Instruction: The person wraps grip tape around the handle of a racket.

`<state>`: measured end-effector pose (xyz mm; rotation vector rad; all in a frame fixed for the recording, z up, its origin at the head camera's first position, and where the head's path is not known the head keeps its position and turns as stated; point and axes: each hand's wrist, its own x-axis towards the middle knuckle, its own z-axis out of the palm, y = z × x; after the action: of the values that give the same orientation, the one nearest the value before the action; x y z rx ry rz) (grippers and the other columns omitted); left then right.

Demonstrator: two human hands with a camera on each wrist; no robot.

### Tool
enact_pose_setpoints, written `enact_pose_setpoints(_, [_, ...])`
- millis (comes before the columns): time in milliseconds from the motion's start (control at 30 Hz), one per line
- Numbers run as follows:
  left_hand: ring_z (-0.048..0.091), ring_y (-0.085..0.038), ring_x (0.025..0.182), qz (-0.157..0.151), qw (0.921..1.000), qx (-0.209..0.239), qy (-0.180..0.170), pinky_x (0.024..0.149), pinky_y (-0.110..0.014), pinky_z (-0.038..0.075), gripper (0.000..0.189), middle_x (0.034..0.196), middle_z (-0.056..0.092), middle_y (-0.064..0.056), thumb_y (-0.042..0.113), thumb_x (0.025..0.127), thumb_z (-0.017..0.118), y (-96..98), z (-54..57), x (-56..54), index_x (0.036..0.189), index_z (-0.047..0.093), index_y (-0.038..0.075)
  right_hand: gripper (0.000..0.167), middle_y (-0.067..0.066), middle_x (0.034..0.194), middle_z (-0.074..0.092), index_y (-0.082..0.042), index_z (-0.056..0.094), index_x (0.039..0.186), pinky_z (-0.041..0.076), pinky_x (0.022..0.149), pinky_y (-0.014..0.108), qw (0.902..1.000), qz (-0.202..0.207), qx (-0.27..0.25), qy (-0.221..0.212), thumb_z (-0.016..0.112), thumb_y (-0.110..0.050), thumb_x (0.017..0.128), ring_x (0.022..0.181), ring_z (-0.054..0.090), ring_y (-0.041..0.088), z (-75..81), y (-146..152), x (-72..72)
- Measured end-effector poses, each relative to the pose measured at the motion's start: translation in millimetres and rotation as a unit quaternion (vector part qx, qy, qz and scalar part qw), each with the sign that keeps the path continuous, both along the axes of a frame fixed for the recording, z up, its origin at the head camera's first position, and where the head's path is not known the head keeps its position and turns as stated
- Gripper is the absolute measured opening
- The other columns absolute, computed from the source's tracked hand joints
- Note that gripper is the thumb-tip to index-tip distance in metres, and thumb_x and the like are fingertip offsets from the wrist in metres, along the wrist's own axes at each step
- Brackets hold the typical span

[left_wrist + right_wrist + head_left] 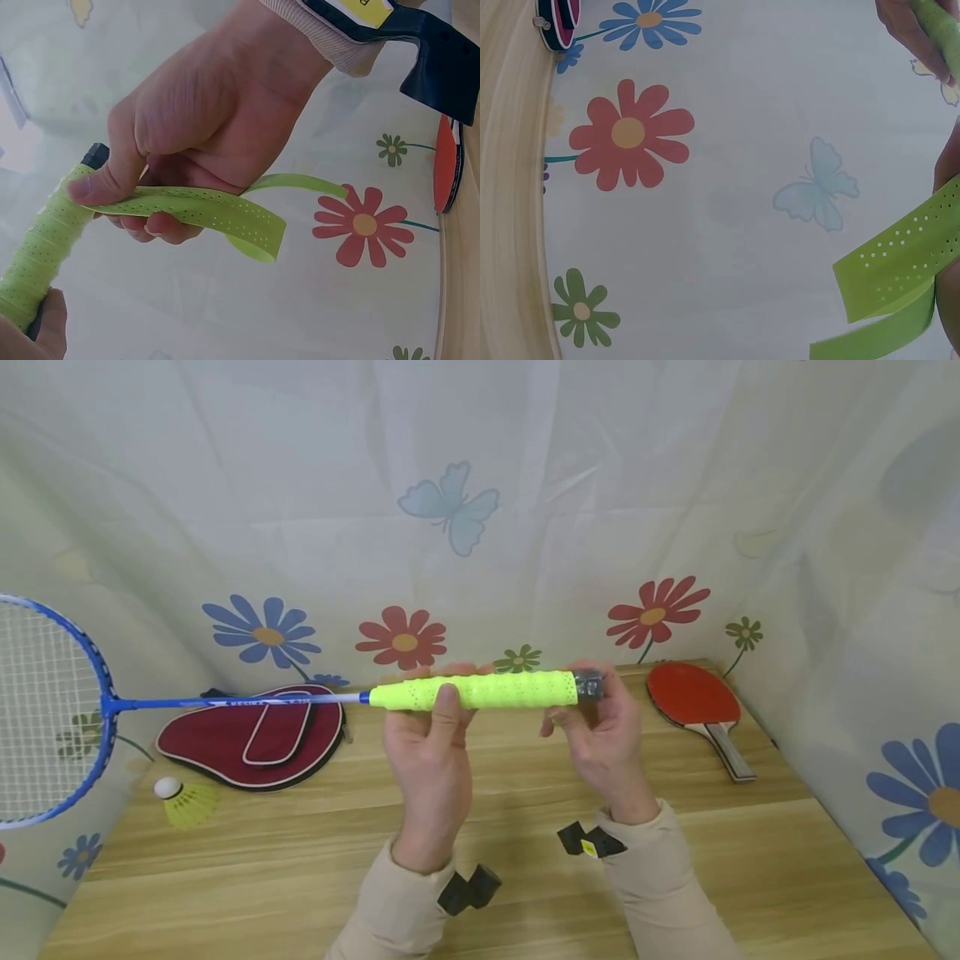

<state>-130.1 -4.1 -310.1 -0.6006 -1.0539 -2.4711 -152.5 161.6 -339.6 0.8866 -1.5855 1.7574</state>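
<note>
A badminton racket [110, 705] with a blue frame is held level in the air, its head to the left. My left hand [431, 768] grips the bright yellow-green wrapped handle [517, 690], thumb laid along the front. At the dark butt end [590, 686] is my right hand [611, 747]. In the left wrist view that right hand [202, 112] pinches a loose length of perforated overgrip tape [247, 217], its thumb by the wrapped handle. The tape's loose end [900, 255] dangles in the right wrist view, where most of the right hand is out of frame.
On the wooden table [517, 793], a dark red paddle case [213, 739] lies at the left behind a yellow shuttlecock [187, 802]. A red table tennis paddle [693, 693] lies at the right. A flowered curtain [480, 577] stands behind the table and along its sides.
</note>
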Motion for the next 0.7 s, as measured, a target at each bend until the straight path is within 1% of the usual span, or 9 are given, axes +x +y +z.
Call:
enact_pose_setpoints(133, [0.066,-0.034,0.102,0.006,0.9999,-0.008,-0.006,0.093,-0.046,0.053,0.018,0.105,0.064,-0.016,0.003,0.099,0.052,-0.9,-0.6,0.0,0.114,0.042,-0.001,0.044,0.008,0.093,0.062,0.017,0.045,0.108,0.056,0.052,0.027,0.9998,0.011,-0.002,0.016,0.071,-0.011,0.087,0.06,0.058,0.02,-2.1,-0.3,-1.5])
enact_pose_setpoints(267, [0.067,-0.033,0.102,0.009,0.9999,-0.01,-0.007,0.092,-0.046,0.054,0.017,0.104,0.064,-0.016,0.003,0.099,0.053,-1.7,-0.9,-0.7,0.112,0.044,-0.001,0.042,0.006,0.093,0.062,0.016,0.045,0.109,0.056,0.051,0.027,0.9998,0.001,0.005,0.017,0.07,-0.011,0.089,0.06,0.058,0.02,-2.9,0.0,-1.8])
enact_pose_setpoints(333, [0.067,-0.033,0.101,0.01,0.9999,-0.008,-0.008,0.091,-0.045,0.054,0.016,0.103,0.064,-0.016,0.004,0.099,0.053,-1.8,-1.5,-1.4,0.112,0.044,-0.001,0.037,0.006,0.094,0.061,0.015,0.046,0.108,0.056,0.051,0.027,0.9998,-0.013,0.013,0.012,0.069,-0.006,0.089,0.06,0.057,0.02,-2.6,0.1,-1.1])
enact_pose_setpoints(400, [0.067,-0.032,0.1,0.012,0.9998,-0.007,-0.011,0.089,-0.045,0.055,0.016,0.103,0.064,-0.016,0.004,0.099,0.053,-1.6,-2.1,-2.3,0.112,0.044,-0.001,0.03,0.006,0.094,0.061,0.015,0.046,0.107,0.055,0.051,0.027,0.9996,-0.022,0.017,0.008,0.066,0.006,0.087,0.06,0.057,0.02,-3.2,0.1,-0.7])
enact_pose_setpoints(433, [0.067,-0.032,0.1,0.012,0.9998,-0.007,-0.013,0.088,-0.044,0.056,0.016,0.103,0.064,-0.016,0.003,0.099,0.053,-1.5,-2.4,-2.6,0.112,0.044,-0.001,0.029,0.006,0.094,0.06,0.015,0.046,0.107,0.055,0.051,0.026,0.9995,-0.025,0.019,0.007,0.066,0.007,0.087,0.059,0.056,0.02,-3.6,0.2,-0.7])
enact_pose_setpoints(500, [0.067,-0.031,0.099,0.014,0.9997,-0.008,-0.016,0.087,-0.044,0.056,0.016,0.103,0.064,-0.016,0.003,0.099,0.052,-1.1,-2.8,-3.0,0.112,0.044,0.0,0.029,0.006,0.094,0.061,0.015,0.046,0.105,0.055,0.05,0.026,0.9993,-0.031,0.018,0.007,0.064,0.016,0.083,0.059,0.056,0.019,-4.4,0.0,-0.8])
enact_pose_setpoints(567, [0.067,-0.031,0.099,0.014,0.9997,-0.006,-0.02,0.087,-0.044,0.057,0.017,0.103,0.064,-0.016,0.004,0.099,0.052,-0.7,-3.2,-3.3,0.113,0.043,0.0,0.029,0.006,0.093,0.061,0.015,0.046,0.105,0.054,0.05,0.026,0.9992,-0.035,0.017,0.007,0.064,0.017,0.083,0.058,0.056,0.019,-5.4,-0.4,-1.5])
enact_pose_setpoints(633, [0.067,-0.032,0.099,0.013,0.9996,-0.004,-0.023,0.087,-0.043,0.057,0.018,0.103,0.064,-0.016,0.004,0.099,0.053,-0.5,-3.9,-3.5,0.113,0.043,0.001,0.028,0.006,0.093,0.061,0.015,0.047,0.105,0.054,0.049,0.026,0.999,-0.04,0.016,0.007,0.066,0.011,0.085,0.057,0.055,0.019,-6.3,-0.6,-2.2])
enact_pose_setpoints(700, [0.067,-0.032,0.099,0.012,0.9997,-0.001,-0.024,0.087,-0.044,0.057,0.019,0.103,0.064,-0.016,0.006,0.099,0.054,0.1,-4.8,-3.9,0.114,0.042,0.001,0.027,0.008,0.092,0.06,0.015,0.047,0.105,0.054,0.049,0.026,0.9987,-0.047,0.016,0.006,0.066,0.008,0.087,0.057,0.055,0.019,-6.8,-0.9,-2.4])
